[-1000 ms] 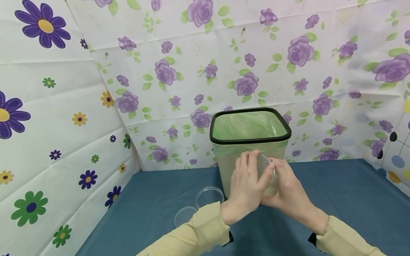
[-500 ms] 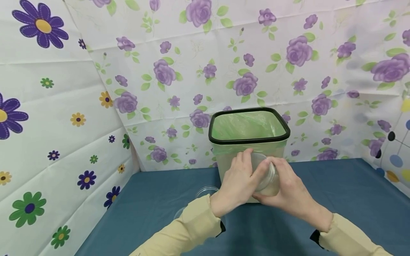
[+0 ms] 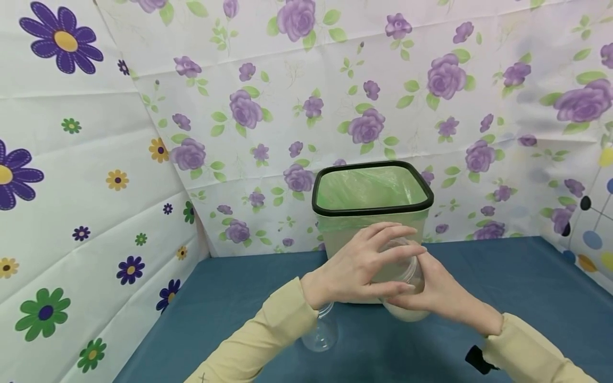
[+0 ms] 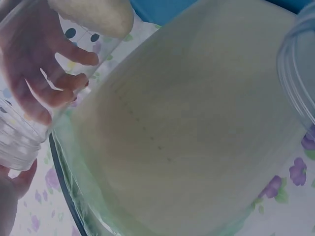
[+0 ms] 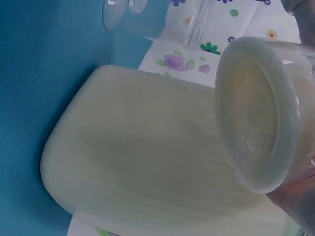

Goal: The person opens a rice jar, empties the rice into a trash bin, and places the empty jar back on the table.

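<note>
A clear, wide-mouthed jar (image 3: 409, 313) is tilted in front of the bin, its top end facing up and left. My right hand (image 3: 442, 290) grips its side. Spread across the jar's top end is my left hand (image 3: 356, 263), thumb and fingertips at the ribbed rim; whether a separate clear lid sits there I cannot tell. The right wrist view shows the whitish, cloudy base of the held jar (image 5: 253, 115). A second clear jar (image 3: 321, 332) stands on the table, partly hidden by the left forearm; the right wrist view shows this jar (image 5: 162, 19) along its top edge.
Just behind the hands stands a pale bin (image 3: 342, 234) with a black rim and a green liner bag. A dark blue cloth (image 3: 498, 287) covers the table. Floral sheets (image 3: 268, 149) hang at the back and both sides.
My left hand has turned over and spread across the jar's top. The left forearm has shifted, uncovering the standing jar's lower part. A clear round rim left of it is now hidden.
</note>
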Motion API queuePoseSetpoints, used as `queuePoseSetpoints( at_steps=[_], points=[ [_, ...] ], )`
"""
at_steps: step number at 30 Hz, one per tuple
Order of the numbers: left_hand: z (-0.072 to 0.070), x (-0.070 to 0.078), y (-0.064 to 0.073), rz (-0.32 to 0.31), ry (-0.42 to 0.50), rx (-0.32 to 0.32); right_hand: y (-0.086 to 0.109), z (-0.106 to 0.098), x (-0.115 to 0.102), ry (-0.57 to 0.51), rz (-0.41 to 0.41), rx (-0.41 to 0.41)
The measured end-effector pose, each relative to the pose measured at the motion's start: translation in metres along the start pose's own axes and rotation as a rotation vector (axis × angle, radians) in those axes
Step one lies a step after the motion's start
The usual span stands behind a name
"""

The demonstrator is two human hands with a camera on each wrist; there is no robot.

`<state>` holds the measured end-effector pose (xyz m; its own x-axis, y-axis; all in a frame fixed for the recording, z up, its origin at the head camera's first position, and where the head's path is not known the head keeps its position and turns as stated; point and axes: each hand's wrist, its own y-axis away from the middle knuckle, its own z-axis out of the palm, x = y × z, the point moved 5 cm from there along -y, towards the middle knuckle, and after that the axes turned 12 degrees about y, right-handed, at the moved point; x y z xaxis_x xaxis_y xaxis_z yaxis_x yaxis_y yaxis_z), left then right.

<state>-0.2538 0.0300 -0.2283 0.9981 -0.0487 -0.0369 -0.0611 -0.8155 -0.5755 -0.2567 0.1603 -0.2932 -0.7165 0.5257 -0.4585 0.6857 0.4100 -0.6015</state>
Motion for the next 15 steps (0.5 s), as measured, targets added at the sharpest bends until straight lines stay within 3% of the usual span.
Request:
queuePoseSetpoints(
  at_steps=[9,15],
  points=[
    [0.0008,0.0044,-0.0061,0.065,0.042,-0.026,0.0013,0.0000,0.0001,-0.088,0.002,-0.070],
    [0.0019,0.0057,-0.0081,0.066,0.035,0.000,0.0025,-0.0002,0.0000,-0.080,-0.001,-0.039]
  ],
)
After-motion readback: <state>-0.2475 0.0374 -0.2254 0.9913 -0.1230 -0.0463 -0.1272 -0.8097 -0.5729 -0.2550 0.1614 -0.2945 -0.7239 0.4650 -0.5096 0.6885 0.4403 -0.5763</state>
